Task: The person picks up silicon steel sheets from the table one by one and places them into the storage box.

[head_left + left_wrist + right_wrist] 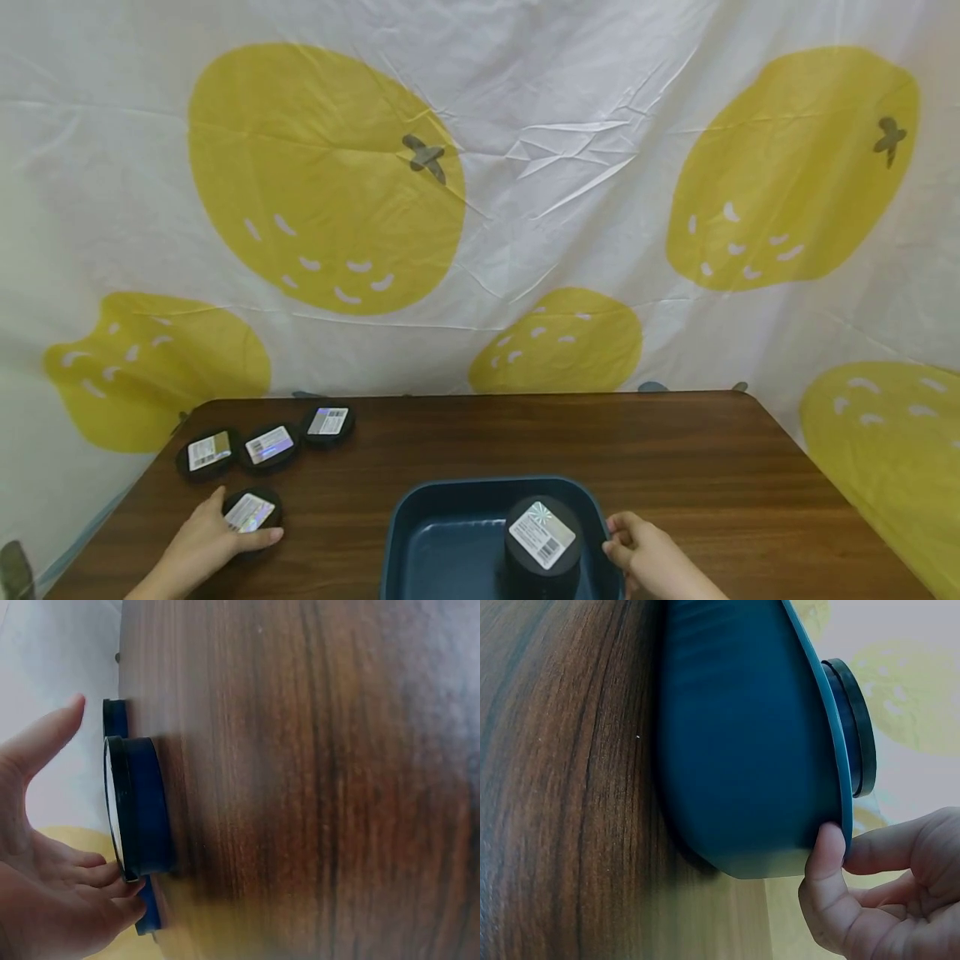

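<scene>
My left hand [201,542] spreads thumb and fingers around a low round tub [251,510] with a black lid and white label. In the left wrist view the tub [146,806] has a dark blue side; the thumb stands apart from it and the fingertips are right at its lower edge. A dark blue rectangular plastic tray [442,550] lies at the front middle. With thumb and fingers, my right hand [647,550] pinches its right rim, as the right wrist view shows on the tray wall [742,735]. Inside the tray a taller black-lidded shape [543,537] rises above the rim, label up.
Three more labelled black-lidded tubs stand in a row at the table's back left: a left one [208,454], a middle one [270,447] and a right one [328,423]. Behind the brown wooden table [675,450] hangs a white cloth [547,192] with yellow fruit prints.
</scene>
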The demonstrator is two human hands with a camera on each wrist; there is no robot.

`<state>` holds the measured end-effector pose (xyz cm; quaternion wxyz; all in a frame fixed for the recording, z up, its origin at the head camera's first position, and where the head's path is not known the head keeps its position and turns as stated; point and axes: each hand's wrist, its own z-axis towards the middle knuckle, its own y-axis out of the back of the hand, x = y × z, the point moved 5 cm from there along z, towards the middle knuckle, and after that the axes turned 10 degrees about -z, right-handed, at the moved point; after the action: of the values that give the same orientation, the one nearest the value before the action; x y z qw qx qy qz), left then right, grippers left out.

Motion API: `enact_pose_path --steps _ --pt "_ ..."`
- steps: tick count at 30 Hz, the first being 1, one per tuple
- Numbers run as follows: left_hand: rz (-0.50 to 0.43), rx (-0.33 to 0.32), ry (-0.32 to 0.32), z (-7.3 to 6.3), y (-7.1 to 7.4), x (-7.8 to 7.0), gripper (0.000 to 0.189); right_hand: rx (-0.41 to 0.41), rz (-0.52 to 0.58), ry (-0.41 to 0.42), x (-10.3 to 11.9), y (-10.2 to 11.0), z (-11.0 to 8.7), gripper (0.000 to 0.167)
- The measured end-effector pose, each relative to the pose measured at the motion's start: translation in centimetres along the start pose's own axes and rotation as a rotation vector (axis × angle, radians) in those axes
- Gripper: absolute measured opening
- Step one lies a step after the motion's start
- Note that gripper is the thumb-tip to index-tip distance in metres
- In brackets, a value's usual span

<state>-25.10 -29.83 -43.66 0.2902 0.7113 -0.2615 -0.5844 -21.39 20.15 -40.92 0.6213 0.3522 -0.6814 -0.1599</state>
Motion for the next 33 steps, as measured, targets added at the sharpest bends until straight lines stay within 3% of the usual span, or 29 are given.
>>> enact_pose_path --steps 7,17,24,33 --pt "0.065 -0.042 -0.026 0.57 -0.04 0.41 0.114 0.003 -0.015 -0.026 0.06 0.09 -0.01 0.027" --pt "0.077 -0.034 -0.026 0.23 0.11 0.37 0.107 0.007 -0.008 -0.032 0.03 0.04 0.02 0.027" --pt "0.112 -0.106 -0.056 0.12 0.23 0.2 0.102 -0.003 -0.009 -0.012 0.01 -0.02 0.01 0.025" --pt "0.123 -0.131 -0.031 0.0 0.25 0.37 0.11 0.005 -0.001 -0.001 -0.09 0.0 0.03 0.023"
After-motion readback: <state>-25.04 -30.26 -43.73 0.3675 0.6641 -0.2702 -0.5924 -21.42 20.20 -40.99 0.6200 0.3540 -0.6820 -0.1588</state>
